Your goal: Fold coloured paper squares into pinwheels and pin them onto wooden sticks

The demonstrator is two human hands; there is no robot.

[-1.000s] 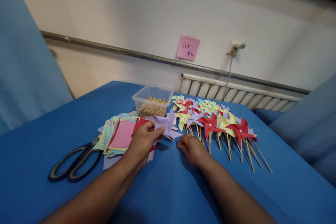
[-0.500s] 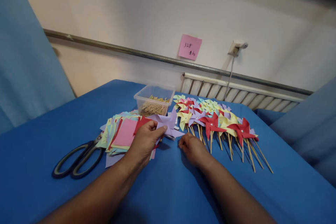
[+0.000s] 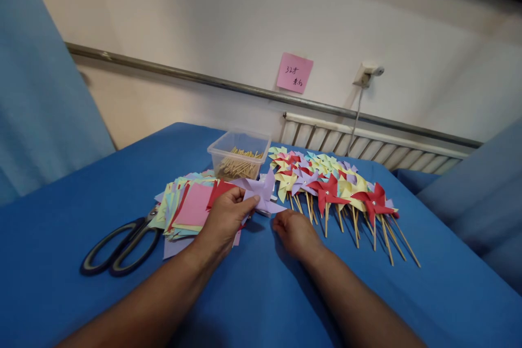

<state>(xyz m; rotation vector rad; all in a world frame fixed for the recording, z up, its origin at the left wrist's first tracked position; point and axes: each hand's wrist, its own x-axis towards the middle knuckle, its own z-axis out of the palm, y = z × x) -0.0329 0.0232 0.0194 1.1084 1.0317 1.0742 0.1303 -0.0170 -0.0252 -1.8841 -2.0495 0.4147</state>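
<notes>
A purple paper pinwheel [image 3: 263, 193] is pinched between the thumb and fingers of my left hand [image 3: 231, 215], its blades folded and pointing outward. No stick shows on it. Just right of its lower blade tip, my right hand [image 3: 297, 231] is closed low over the cloth, fingers curled inward. What those fingers hold, if anything, is hidden. Behind and under my left hand lies a stack of coloured paper squares [image 3: 194, 206], pink and red on top. Part of a small white box [image 3: 265, 213] shows beneath the pinwheel.
Black-handled scissors [image 3: 122, 244] lie left of the papers. A clear plastic box [image 3: 240, 155] of short wooden sticks stands behind. Finished pinwheels on sticks [image 3: 328, 193] lie in rows to the right. Everything rests on a blue cloth-covered table [image 3: 253, 304] against a wall with a radiator [image 3: 367, 144].
My right hand has shifted slightly left, closer to the pinwheel's blade tip. My left hand keeps its pinch on the pinwheel in nearly the same place.
</notes>
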